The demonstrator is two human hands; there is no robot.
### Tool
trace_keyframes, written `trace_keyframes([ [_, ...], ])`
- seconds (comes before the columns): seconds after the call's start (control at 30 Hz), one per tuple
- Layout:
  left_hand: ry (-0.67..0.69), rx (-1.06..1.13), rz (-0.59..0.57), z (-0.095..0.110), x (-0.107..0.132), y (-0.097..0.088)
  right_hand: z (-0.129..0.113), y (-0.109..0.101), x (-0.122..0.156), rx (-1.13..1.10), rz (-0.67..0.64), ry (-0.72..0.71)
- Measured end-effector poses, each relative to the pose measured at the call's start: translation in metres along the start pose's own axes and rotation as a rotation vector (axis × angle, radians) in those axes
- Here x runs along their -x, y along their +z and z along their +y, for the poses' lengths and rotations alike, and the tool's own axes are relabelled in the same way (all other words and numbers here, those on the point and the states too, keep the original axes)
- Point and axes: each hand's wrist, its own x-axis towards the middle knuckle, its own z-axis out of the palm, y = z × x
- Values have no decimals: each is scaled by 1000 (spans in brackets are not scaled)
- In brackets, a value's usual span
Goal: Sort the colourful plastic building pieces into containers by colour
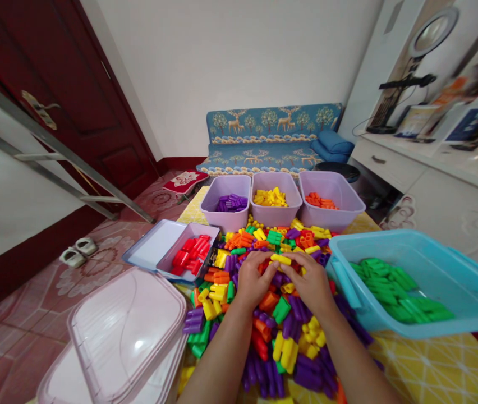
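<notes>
A heap of small plastic tube blocks (264,314) in purple, yellow, orange, green and red covers the table in front of me. Both hands rest on top of the heap, close together. My left hand (252,280) and my right hand (312,280) have their fingers curled and pinch a yellow block (280,258) between them at the fingertips. Behind the heap stand three lilac bins: one with purple blocks (226,201), one with yellow blocks (276,197), one with orange blocks (331,197). A smaller lilac bin (188,255) at the left holds red blocks. A light blue bin (432,280) at the right holds green blocks.
A pale pink lidded box (125,336) sits at the near left. A blue-rimmed lid (150,247) lies under the red bin. The table has a yellow patterned cloth (432,370). Beyond are a blue sofa (272,134), a dark red door (74,101) and a white cabinet (441,191).
</notes>
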Motion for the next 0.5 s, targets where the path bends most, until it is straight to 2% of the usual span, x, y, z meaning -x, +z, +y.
trace_keyframes([
  [0.1, 0, 38, 54, -1, -1, 0, -6, -1, 2, 77, 68, -79],
  [0.23, -41, 61, 191, -2, -2, -2, -12, -9, 0, 68, 100, -48],
  [0.3, -67, 65, 234, -3, -2, -3, -14, -16, -6, 69, 37, 3],
  [0.43, -77, 54, 230, -5, -2, -3, -23, -29, -33, 51, -189, 136],
  [0.5, -77, 44, 226, -5, -2, -3, -30, -28, -48, -102, -136, 153],
])
